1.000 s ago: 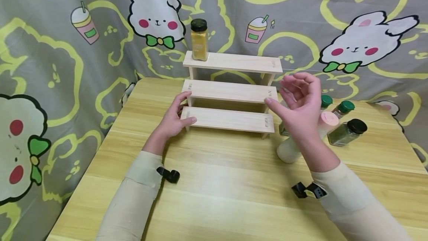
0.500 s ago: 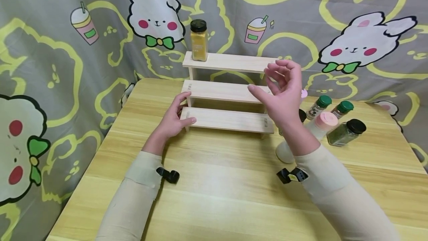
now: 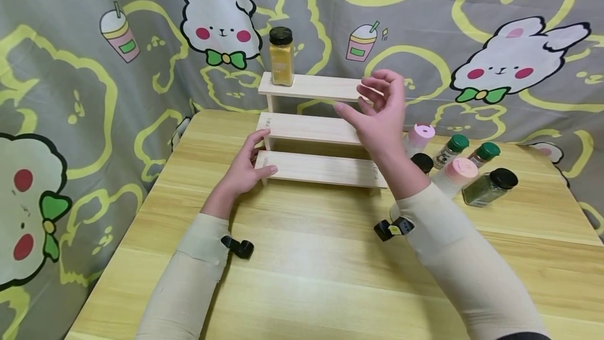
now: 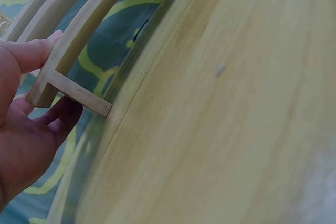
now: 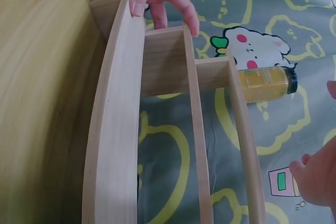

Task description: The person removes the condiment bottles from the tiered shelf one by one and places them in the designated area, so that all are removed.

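Fingers of the left hand [image 3: 243, 168] pinch the left end of the wooden rack [image 3: 321, 168] on the worktop [image 3: 302, 277]; the right hand [image 3: 379, 114] hovers empty, loosely spread, over its middle step.

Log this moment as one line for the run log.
left hand: grips left end of wooden three-tier rack | right hand: empty, raised over rack | yellow spice jar: upright, top tier

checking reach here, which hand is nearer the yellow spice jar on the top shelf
Right. The right hand hovers empty by the top shelf, right of the yellow spice jar. The left hand holds the rack's bottom step, well below.
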`<state>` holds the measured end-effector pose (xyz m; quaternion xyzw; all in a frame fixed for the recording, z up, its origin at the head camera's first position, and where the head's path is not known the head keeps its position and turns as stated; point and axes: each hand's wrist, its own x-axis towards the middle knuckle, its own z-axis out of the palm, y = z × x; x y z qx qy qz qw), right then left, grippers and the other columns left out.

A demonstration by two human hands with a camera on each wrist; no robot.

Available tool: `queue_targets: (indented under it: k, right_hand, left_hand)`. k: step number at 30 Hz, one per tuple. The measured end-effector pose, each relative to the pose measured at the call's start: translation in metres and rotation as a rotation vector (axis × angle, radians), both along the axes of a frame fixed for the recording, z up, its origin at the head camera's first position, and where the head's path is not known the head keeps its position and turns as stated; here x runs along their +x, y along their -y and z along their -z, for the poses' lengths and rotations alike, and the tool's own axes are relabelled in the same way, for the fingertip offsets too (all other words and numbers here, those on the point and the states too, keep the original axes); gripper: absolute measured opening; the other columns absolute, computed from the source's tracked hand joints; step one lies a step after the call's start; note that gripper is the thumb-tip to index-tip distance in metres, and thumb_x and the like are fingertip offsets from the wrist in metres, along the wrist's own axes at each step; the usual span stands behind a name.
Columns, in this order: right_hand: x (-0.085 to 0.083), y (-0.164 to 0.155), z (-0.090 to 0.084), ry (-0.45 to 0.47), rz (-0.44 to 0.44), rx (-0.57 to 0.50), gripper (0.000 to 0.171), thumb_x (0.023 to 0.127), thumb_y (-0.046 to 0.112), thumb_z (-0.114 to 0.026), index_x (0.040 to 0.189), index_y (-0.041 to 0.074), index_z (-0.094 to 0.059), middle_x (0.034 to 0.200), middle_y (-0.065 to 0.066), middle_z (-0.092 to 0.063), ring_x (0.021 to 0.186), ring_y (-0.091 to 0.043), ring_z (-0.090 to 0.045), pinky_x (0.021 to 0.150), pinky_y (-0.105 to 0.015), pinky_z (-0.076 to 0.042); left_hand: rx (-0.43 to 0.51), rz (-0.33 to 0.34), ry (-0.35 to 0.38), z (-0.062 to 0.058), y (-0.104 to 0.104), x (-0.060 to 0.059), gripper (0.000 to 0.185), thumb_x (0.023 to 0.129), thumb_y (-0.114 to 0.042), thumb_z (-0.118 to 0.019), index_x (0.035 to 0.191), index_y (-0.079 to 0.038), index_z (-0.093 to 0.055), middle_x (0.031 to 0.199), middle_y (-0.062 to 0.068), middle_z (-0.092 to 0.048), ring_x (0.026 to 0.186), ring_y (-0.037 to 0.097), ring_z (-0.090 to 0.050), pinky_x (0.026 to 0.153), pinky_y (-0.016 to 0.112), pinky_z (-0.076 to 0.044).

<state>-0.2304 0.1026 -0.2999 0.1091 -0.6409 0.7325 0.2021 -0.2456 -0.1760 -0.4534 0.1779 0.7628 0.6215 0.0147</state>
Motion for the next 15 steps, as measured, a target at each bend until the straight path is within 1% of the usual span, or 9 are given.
queue_targets:
  k: [3,10,15]
  right_hand:
    - [-0.006,0.005,-0.001,0.007,0.007,0.027,0.068,0.070,-0.008,-0.084,0.124,0.006,-0.046,0.118,-0.012,-0.051,0.116,-0.029,-0.054,0.105,-0.044,-0.041]
    - [-0.036,0.009,0.010,0.001,0.015,0.090,0.076,0.067,0.002,-0.090,0.128,0.013,-0.047,0.121,-0.008,-0.051,0.115,-0.023,-0.054,0.103,-0.039,-0.043]
    - [-0.048,0.016,0.010,-0.009,0.027,0.124,0.078,0.067,0.005,-0.091,0.130,0.011,-0.047,0.120,-0.006,-0.052,0.114,-0.022,-0.055,0.103,-0.036,-0.043]
  left_hand:
    - [-0.004,-0.004,0.003,0.000,0.000,0.000,0.086,0.085,0.011,-0.072,0.153,-0.025,-0.034,0.158,0.006,-0.027,0.131,0.040,-0.042,0.100,0.052,-0.043]
    - [-0.011,-0.008,0.002,0.000,0.001,0.000,0.087,0.085,0.011,-0.073,0.153,-0.027,-0.034,0.158,0.007,-0.027,0.129,0.039,-0.043,0.100,0.052,-0.043]
    - [-0.005,-0.005,0.000,0.000,0.000,0.000,0.087,0.085,0.011,-0.073,0.153,-0.024,-0.033,0.158,0.007,-0.027,0.130,0.042,-0.042,0.100,0.052,-0.042]
